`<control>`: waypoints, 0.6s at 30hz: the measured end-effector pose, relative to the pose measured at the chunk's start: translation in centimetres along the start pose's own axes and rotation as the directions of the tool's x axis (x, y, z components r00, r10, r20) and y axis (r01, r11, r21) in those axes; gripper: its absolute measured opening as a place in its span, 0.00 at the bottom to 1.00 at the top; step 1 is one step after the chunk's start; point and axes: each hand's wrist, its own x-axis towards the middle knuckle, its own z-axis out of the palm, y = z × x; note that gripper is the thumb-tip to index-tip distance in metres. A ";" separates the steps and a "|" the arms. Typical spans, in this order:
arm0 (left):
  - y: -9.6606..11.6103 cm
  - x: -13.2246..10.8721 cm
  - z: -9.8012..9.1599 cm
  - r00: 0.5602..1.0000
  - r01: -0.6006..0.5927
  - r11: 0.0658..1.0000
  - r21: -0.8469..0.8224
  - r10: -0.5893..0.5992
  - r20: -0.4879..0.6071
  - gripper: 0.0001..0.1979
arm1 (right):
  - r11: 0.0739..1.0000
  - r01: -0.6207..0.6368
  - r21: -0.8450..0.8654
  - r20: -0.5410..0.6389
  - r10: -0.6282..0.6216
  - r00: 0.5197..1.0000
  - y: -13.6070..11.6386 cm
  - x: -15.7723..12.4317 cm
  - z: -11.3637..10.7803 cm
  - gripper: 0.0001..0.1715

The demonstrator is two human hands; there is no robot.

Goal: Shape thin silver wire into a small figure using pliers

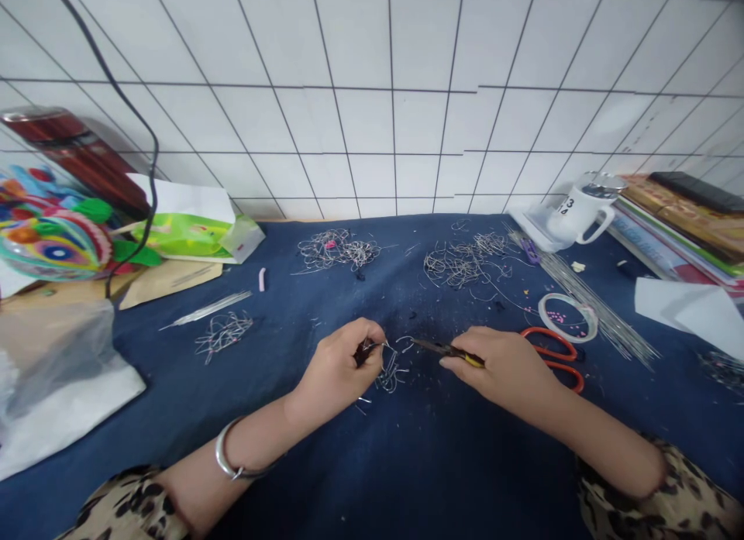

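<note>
My right hand (494, 362) is closed around needle-nose pliers (437, 347) with a black and yellow handle, their tip pointing left. A thin bent wire (402, 341) curves at the plier tip. My left hand (342, 362) is closed on a dark tool (366, 352) with a metal tip; the fingers cover most of it, so its kind is unclear. Below and between the hands lies a small heap of bent wire pieces (392, 374) on the dark blue cloth (384, 462). Orange-handled scissors (561, 362) lie partly behind my right wrist.
Tangled wire piles (465, 261) lie toward the wall, with straight wires (593, 300) and a clear ring (566, 317) at right. A white mug (584, 211) and stacked books (686, 222) stand farther right. At left are a plastic bag (63, 385), tissue pack (191, 230) and red flask (75, 153).
</note>
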 end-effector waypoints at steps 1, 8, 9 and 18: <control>0.0 0.0 -0.1 1.000 -0.006 1.000 0.000 0.006 0.000 0.07 | 1.000 -0.008 -0.005 0.021 0.008 1.000 0.2 0.0 -0.1 0.15; -0.1 -0.2 -0.3 0.999 -0.045 0.999 -0.025 0.045 0.005 0.08 | 0.991 0.016 -0.133 0.169 0.007 0.986 1.2 0.7 -0.4 0.16; -0.1 -0.2 -0.3 0.999 -0.044 0.999 -0.025 0.044 0.009 0.08 | 0.986 0.025 -0.162 0.180 0.005 0.984 1.2 0.8 -0.4 0.17; 0.4 -0.5 -0.6 0.999 -0.033 0.997 -0.066 0.032 -0.013 0.07 | 0.947 0.007 -0.321 0.176 0.052 0.983 1.4 0.4 -1.2 0.16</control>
